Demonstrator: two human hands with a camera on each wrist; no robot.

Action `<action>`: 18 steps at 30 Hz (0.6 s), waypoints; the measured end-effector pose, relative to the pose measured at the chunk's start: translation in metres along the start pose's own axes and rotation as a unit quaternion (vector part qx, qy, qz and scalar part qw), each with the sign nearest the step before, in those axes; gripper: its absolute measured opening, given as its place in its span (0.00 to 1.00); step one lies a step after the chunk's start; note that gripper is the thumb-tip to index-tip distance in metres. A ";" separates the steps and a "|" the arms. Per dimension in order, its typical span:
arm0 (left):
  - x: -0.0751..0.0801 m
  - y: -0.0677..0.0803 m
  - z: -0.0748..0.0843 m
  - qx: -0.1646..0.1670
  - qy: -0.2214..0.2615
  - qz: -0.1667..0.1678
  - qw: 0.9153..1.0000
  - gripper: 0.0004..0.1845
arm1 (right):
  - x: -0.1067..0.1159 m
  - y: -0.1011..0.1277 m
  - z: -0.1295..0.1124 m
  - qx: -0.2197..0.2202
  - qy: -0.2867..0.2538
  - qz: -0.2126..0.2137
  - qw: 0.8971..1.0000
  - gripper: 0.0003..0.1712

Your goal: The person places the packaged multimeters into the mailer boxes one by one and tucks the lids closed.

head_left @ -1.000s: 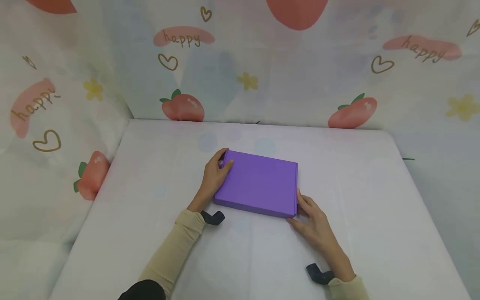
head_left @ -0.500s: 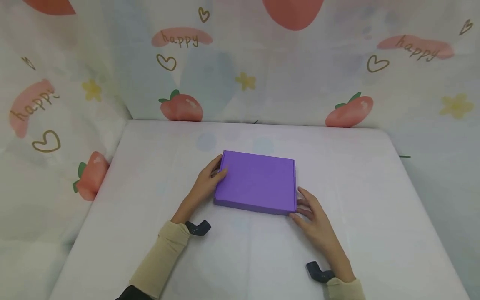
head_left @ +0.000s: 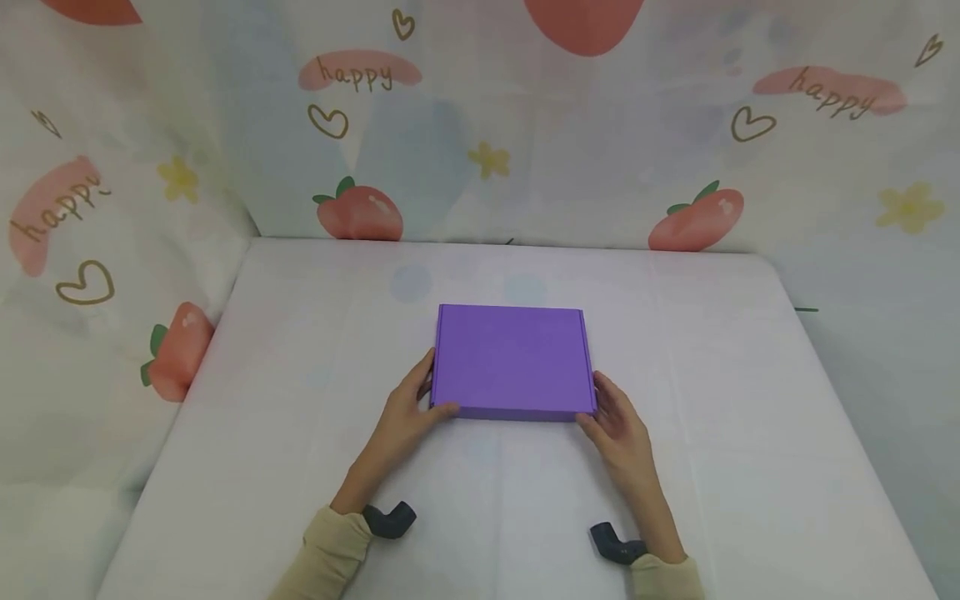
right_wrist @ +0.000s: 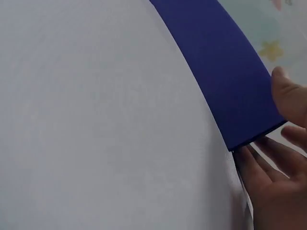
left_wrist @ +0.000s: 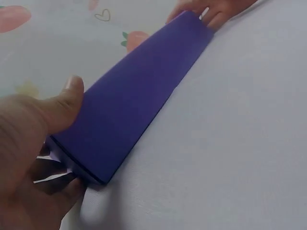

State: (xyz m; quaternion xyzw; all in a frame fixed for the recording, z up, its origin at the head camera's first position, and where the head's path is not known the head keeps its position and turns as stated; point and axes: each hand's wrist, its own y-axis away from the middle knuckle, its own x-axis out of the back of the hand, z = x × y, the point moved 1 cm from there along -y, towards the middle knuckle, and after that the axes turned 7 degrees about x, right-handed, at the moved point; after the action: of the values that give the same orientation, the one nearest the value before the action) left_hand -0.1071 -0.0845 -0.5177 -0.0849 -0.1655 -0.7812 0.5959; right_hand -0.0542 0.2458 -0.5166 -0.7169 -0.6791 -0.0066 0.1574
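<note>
A flat purple cardboard box (head_left: 510, 358) lies lid-side up on the white table, its near side almost parallel to the far table edge. My left hand (head_left: 405, 412) holds its near left corner, thumb along the front side and fingers against the left end. At the near right corner, my right hand (head_left: 618, 429) has its thumb on the front side and its fingers at the right end. In the left wrist view, the left thumb (left_wrist: 64, 105) overlaps the box's front side (left_wrist: 129, 96). The right wrist view shows the right fingers (right_wrist: 268, 167) against the end of the box.
A white cloth covers the table (head_left: 750, 467). Behind and to the left hangs a printed curtain (head_left: 570, 150) with fruit, hearts and "happy" lettering. A dark curved piece (head_left: 390, 521) sits at the left wrist, and a similar one (head_left: 617, 543) at the right.
The box has turned slightly counterclockwise, so its sides are now straighter. My left hand has slid from the left side's far part to the near left corner. My right hand stays at its corner.
</note>
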 end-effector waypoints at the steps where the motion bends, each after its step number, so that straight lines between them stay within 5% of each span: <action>1: -0.001 0.000 0.000 -0.002 0.000 0.008 1.000 0.54 | -0.002 0.000 -0.001 -0.005 0.013 0.006 1.000 0.40; 6: -0.004 0.000 0.005 0.003 -0.006 0.036 0.999 0.51 | -0.006 -0.001 -0.003 -0.028 0.059 0.032 0.997 0.36; 18: -0.016 0.002 0.010 -0.008 -0.014 0.094 0.995 0.47 | -0.012 -0.003 -0.005 -0.052 0.023 0.108 0.993 0.33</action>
State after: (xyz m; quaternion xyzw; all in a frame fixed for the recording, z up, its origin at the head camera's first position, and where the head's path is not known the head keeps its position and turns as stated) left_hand -0.1012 -0.0673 -0.5130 -0.1157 -0.1588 -0.7221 0.6633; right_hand -0.0569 0.2329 -0.5142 -0.7928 -0.5928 -0.0417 0.1355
